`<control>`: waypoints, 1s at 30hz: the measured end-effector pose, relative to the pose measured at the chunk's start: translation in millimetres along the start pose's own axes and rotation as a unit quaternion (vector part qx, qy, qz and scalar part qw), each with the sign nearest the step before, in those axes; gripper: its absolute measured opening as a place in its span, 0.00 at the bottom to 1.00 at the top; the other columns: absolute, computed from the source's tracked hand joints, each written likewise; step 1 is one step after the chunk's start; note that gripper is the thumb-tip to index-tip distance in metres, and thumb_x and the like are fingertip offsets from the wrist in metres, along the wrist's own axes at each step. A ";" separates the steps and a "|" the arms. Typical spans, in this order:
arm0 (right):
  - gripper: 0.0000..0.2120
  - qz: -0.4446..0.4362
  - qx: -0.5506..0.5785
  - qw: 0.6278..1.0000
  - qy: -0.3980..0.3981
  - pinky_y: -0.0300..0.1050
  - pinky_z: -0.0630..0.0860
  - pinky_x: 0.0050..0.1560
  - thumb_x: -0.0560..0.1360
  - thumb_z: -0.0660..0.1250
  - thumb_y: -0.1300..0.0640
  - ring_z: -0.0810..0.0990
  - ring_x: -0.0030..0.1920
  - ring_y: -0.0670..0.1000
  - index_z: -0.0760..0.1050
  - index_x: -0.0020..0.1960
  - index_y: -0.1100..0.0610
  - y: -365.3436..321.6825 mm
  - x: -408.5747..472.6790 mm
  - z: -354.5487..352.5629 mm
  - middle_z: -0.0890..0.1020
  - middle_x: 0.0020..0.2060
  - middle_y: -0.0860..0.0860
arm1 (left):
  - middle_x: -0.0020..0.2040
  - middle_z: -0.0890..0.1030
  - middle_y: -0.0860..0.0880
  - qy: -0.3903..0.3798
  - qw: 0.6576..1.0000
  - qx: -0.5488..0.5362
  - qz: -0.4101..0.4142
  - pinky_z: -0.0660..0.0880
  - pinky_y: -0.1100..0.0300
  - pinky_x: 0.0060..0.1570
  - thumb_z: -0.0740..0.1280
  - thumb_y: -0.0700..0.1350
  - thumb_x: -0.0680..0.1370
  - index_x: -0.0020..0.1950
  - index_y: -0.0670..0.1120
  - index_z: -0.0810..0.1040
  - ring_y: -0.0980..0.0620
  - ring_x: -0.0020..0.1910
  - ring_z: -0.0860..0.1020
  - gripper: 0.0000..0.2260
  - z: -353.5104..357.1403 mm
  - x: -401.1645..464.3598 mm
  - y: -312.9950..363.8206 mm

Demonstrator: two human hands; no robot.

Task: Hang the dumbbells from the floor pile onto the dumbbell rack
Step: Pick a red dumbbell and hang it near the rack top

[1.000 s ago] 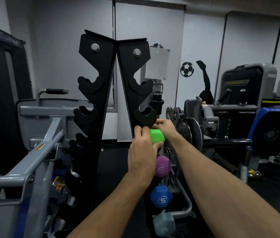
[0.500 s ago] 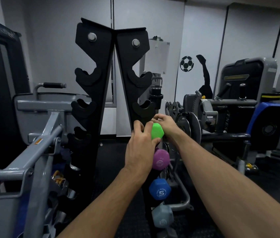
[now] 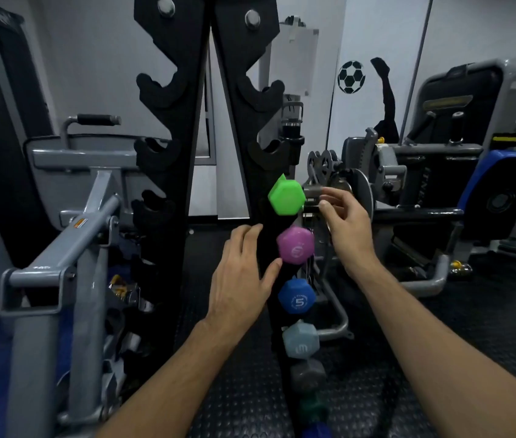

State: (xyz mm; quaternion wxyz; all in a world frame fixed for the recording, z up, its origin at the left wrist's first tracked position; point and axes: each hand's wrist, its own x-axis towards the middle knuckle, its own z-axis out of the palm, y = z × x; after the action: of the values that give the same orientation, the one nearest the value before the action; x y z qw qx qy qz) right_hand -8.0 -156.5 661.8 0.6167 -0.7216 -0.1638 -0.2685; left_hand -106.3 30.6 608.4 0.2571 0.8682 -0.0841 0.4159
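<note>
The black dumbbell rack (image 3: 237, 128) rises through the middle of the view as two notched uprights that meet at twelve o'clock, each with a bolt head near its top. On the right upright, the green dumbbell (image 3: 286, 197) sits in a cradle just right of centre, its hexagonal end facing the camera, and neither hand touches it. Directly below it, toward six o'clock, hang the purple dumbbell (image 3: 296, 245), the blue dumbbell (image 3: 297, 296) marked with a 5, the pale grey dumbbell (image 3: 301, 343) and a dark grey dumbbell (image 3: 307, 376), each in its own cradle; further dark ends below these are too dim to tell apart. The left hand (image 3: 240, 279) is at about seven o'clock from the green dumbbell, fingers spread wide and holding nothing, its thumb tip just beside the lower edge of the purple dumbbell; whether it touches cannot be told. The right hand (image 3: 346, 226) is at about four o'clock from the green dumbbell, near it but apart, fingers loosely curled and open, empty. The cradles above the green dumbbell are unfilled. A grey weight machine frame (image 3: 60, 235) fills the nine o'clock side, and a soccer ball decal (image 3: 350, 76) marks the wall toward one o'clock.
</note>
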 end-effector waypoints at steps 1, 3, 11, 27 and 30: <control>0.13 -0.005 -0.002 1.000 0.001 0.36 0.79 0.58 0.81 0.69 0.57 0.83 0.55 0.40 0.80 0.65 0.51 1.4 -13.5 -2.9 0.85 0.54 0.44 | 0.74 0.68 0.49 -0.005 1.000 -0.006 -0.005 0.71 0.60 0.65 0.71 0.54 0.79 0.77 0.46 0.67 0.52 0.70 0.70 0.29 1.8 -7.6 -3.0; 0.15 -0.012 -0.019 1.000 -0.003 0.35 0.78 0.60 0.81 0.69 0.56 0.81 0.58 0.38 0.78 0.68 0.51 5.0 -40.3 -7.5 0.83 0.58 0.43 | 0.76 0.67 0.49 -0.021 0.999 -0.029 -0.020 0.67 0.61 0.70 0.70 0.54 0.79 0.78 0.46 0.66 0.52 0.74 0.67 0.30 6.4 -22.0 -8.1; 0.27 -0.054 -0.129 0.990 -0.030 0.47 0.67 0.77 0.81 0.69 0.50 0.69 0.76 0.45 0.69 0.78 0.53 36.3 -158.2 -14.9 0.73 0.74 0.47 | 0.83 0.60 0.52 -0.087 0.977 -0.142 -0.130 0.55 0.59 0.79 0.66 0.57 0.81 0.83 0.48 0.60 0.57 0.81 0.57 0.33 29.4 -85.1 -24.4; 0.27 0.309 -0.207 0.920 -0.124 0.41 0.67 0.70 0.81 0.69 0.50 0.73 0.71 0.47 0.69 0.77 0.54 246.1 -387.8 -8.6 0.74 0.71 0.48 | 0.82 0.62 0.47 -0.399 0.846 -0.102 -0.338 0.59 0.55 0.78 0.62 0.58 0.83 0.83 0.45 0.60 0.49 0.79 0.63 0.32 131.2 -280.2 -96.7; 0.28 0.385 -0.180 0.894 -0.137 0.45 0.72 0.68 0.79 0.70 0.47 0.75 0.68 0.46 0.70 0.76 0.53 280.2 -420.6 -2.1 0.76 0.68 0.47 | 0.80 0.65 0.47 -0.438 0.813 -0.096 -0.372 0.62 0.55 0.75 0.62 0.58 0.83 0.82 0.45 0.61 0.49 0.76 0.67 0.31 151.6 -317.5 -114.0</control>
State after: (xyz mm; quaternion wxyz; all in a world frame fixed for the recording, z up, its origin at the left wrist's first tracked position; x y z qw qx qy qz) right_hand -186.7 -170.7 189.3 0.5024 -0.8567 0.0953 0.0672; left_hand -165.5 28.1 243.3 0.4101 0.8946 0.1019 -0.1454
